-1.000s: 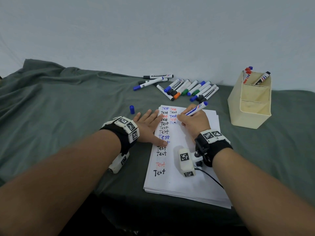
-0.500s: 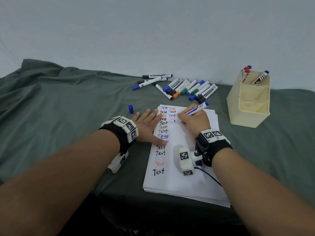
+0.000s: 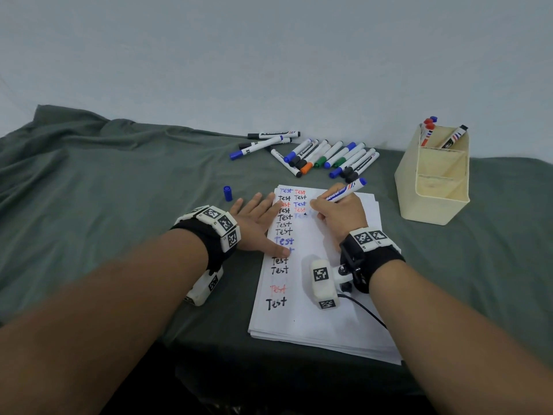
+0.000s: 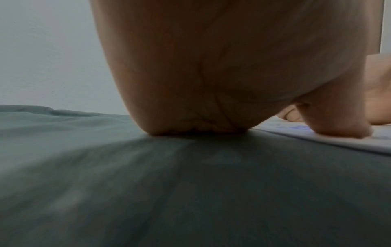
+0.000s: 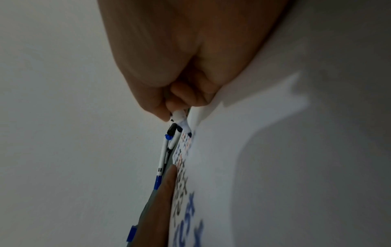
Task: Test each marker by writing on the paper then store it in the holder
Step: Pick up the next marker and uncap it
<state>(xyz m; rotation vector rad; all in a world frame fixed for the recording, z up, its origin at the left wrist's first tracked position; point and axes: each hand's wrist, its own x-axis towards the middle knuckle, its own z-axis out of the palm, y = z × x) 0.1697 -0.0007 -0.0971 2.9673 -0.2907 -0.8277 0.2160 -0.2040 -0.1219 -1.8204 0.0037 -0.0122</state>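
My right hand (image 3: 335,214) grips a blue marker (image 3: 347,190) like a pen, its tip down on the white paper stack (image 3: 317,310) beside two columns of "Test" words. In the right wrist view the curled fingers (image 5: 186,97) pinch the marker's white nose (image 5: 180,118) against the paper (image 5: 275,167). My left hand (image 3: 257,223) lies flat, fingers spread, pressing the paper's left edge; the thumb (image 4: 338,123) rests on the sheet. The marker's blue cap (image 3: 228,193) stands on the cloth left of the paper. A cream holder (image 3: 434,181) at the right holds several markers (image 3: 428,133).
Several capped markers (image 3: 323,157) lie in a loose row behind the paper, near the white wall. A grey-green cloth (image 3: 104,190) covers the table, rumpled at the left. The table's front edge lies just below the paper stack.
The right hand has shifted the marker slightly along the line it is writing on. The left hand has stayed flat on the paper's edge.
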